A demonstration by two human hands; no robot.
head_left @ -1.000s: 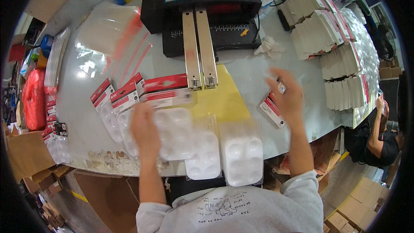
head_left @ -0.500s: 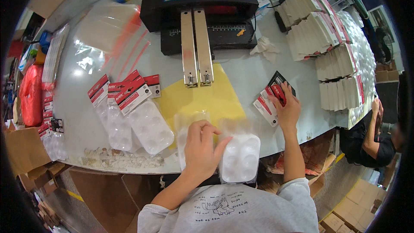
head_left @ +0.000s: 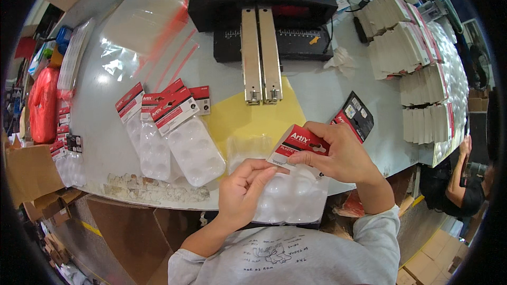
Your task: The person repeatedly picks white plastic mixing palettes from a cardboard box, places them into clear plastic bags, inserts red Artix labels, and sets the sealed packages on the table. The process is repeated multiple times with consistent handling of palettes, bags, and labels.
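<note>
My right hand (head_left: 343, 155) grips a folded red-and-white header card (head_left: 306, 141) by its right end, thumb on top. At the card's lower left edge, my left hand (head_left: 243, 187) is closed, thumb against fingers, on the top of a clear plastic bag; the exact grip is partly hidden by the card. Inside the bag is a white plastic paint palette (head_left: 288, 200) with round wells, lying at the table's front edge with another palette beside it. A dark-backed header card (head_left: 358, 116) rests on the table past my right hand.
A black machine (head_left: 264, 0) with two long metal arms (head_left: 261, 55) stands over a yellow sheet (head_left: 285, 111). Carded palettes (head_left: 195, 150) lie at left, near clear bags (head_left: 140, 26). Stacks of header cards (head_left: 425, 84) line the right. Another person (head_left: 457, 190) is at far right.
My right hand has lifted a header card off the table and brought it left over the bagged palette. My left hand has shifted to the card's lower edge. The view has moved slightly.
</note>
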